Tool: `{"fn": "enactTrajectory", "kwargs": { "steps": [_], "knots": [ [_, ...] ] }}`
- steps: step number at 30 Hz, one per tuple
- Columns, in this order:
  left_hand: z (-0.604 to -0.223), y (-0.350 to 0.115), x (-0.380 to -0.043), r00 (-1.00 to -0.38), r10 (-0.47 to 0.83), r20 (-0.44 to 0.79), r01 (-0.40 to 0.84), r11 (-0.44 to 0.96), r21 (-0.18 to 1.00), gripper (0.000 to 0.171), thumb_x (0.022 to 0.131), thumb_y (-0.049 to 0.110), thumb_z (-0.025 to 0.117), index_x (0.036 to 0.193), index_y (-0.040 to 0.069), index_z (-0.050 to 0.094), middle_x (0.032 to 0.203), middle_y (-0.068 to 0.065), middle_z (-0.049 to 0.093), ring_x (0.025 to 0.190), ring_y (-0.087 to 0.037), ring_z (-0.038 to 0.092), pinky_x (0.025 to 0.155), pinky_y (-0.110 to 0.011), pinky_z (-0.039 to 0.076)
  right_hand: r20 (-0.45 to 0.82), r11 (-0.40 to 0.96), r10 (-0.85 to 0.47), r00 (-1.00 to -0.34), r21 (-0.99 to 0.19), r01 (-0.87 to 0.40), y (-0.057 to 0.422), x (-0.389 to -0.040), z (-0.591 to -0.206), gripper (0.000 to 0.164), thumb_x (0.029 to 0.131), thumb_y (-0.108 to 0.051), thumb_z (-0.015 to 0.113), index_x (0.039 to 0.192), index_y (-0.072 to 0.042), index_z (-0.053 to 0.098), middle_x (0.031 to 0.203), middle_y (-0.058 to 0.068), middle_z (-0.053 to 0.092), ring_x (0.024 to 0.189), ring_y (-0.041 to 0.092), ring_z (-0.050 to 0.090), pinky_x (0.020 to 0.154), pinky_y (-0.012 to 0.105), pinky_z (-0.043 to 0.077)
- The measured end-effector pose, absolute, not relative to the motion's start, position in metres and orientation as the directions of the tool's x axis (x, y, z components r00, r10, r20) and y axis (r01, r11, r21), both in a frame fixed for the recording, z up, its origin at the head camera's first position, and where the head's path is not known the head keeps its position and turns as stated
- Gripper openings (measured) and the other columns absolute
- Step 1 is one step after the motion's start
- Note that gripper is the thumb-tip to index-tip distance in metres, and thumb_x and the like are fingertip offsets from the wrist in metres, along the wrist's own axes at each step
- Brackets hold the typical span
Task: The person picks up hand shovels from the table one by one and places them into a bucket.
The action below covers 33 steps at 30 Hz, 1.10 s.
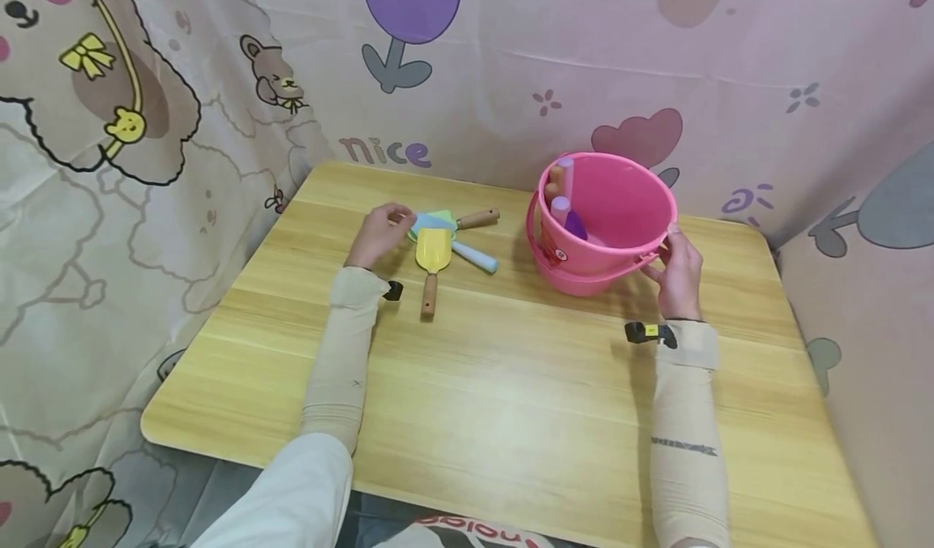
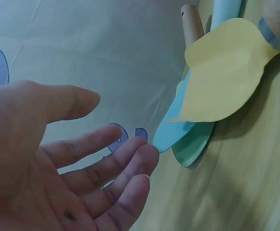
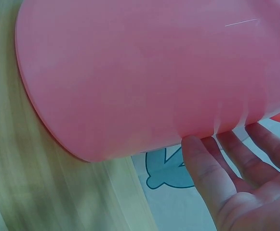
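Three toy shovels lie in an overlapping pile at the back left of the table. The yellow shovel (image 1: pixel 434 250) has a wooden handle and lies uppermost, over the blue shovel (image 2: pixel 171 126) and the green shovel (image 2: pixel 193 147). My left hand (image 1: pixel 378 233) is just left of them, its relaxed fingers holding nothing in the left wrist view. A pink bucket (image 1: pixel 584 258) stands upright to the right. Fairly straight fingers of my right hand (image 1: pixel 680 276) touch its right side; fingertips (image 3: pixel 190 140) meet the wall in the right wrist view.
Inside the bucket stand lilac handles (image 1: pixel 560 207) and a wooden handle (image 1: pixel 554 181), with a purple part lower down. The bucket's handle (image 1: pixel 536 252) hangs down at its side. The wooden table (image 1: pixel 496 402) meets a patterned curtain (image 1: pixel 511 70) at the back.
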<state>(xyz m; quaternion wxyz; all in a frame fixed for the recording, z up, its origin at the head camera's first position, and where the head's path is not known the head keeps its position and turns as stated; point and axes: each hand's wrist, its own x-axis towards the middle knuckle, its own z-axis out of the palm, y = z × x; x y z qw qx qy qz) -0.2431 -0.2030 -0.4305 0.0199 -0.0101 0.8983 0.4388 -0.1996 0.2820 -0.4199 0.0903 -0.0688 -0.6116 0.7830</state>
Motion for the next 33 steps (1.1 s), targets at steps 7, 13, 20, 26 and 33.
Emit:
{"fn": "enactTrajectory", "kwargs": {
  "steps": [7,13,20,26,33],
  "knots": [
    [-0.433,-0.198,-0.242,-0.995,0.045,-0.088,-0.040,0.631,0.775,0.046,0.107,0.036,0.053,0.139,0.003,0.057,0.134,-0.022,0.062,0.113,-0.036,0.065,0.100,-0.051,0.054,0.010,-0.237,0.221,-0.975,-0.969,-0.063,0.282,-0.199,-0.420,0.053,0.105,-0.045,0.056,0.146,-0.012,0.058,0.134,0.007,0.059,0.117,0.018,0.063,0.080,0.024,0.064],
    [-0.434,-0.190,-0.229,-0.991,0.066,-0.120,-0.049,0.647,0.761,0.047,0.107,0.038,0.054,0.139,0.003,0.056,0.131,-0.022,0.063,0.108,-0.036,0.067,0.094,-0.049,0.056,-0.007,-0.225,0.210,-0.978,-0.974,-0.041,0.283,-0.200,-0.417,0.055,0.104,-0.048,0.056,0.148,-0.014,0.056,0.138,0.006,0.057,0.120,0.017,0.062,0.083,0.024,0.063],
    [-0.435,-0.180,-0.198,-0.980,0.084,-0.182,-0.083,0.656,0.750,0.048,0.106,0.039,0.056,0.139,0.004,0.056,0.125,-0.018,0.066,0.103,-0.032,0.069,0.087,-0.043,0.058,-0.024,-0.262,0.229,-0.973,-0.964,-0.038,0.282,-0.202,-0.412,0.055,0.104,-0.046,0.058,0.144,-0.007,0.058,0.128,0.004,0.060,0.112,0.015,0.062,0.080,0.024,0.064],
    [-0.443,-0.167,-0.176,-0.976,0.070,-0.204,-0.105,0.675,0.731,0.041,0.104,0.039,0.058,0.126,0.005,0.060,0.115,-0.015,0.069,0.099,-0.029,0.067,0.086,-0.040,0.056,-0.018,-0.264,0.221,-0.975,-0.964,-0.042,0.285,-0.203,-0.411,0.055,0.104,-0.046,0.058,0.144,-0.009,0.058,0.126,0.002,0.061,0.111,0.013,0.062,0.081,0.024,0.064],
    [-0.444,-0.158,-0.156,-0.972,0.066,-0.224,-0.117,0.694,0.711,0.039,0.102,0.042,0.061,0.120,0.007,0.058,0.106,-0.012,0.071,0.098,-0.028,0.066,0.084,-0.041,0.055,-0.031,-0.279,0.208,-0.978,-0.960,-0.029,0.283,-0.201,-0.415,0.054,0.103,-0.046,0.059,0.144,-0.010,0.059,0.126,0.001,0.061,0.111,0.013,0.062,0.081,0.023,0.063]
  ]
}}
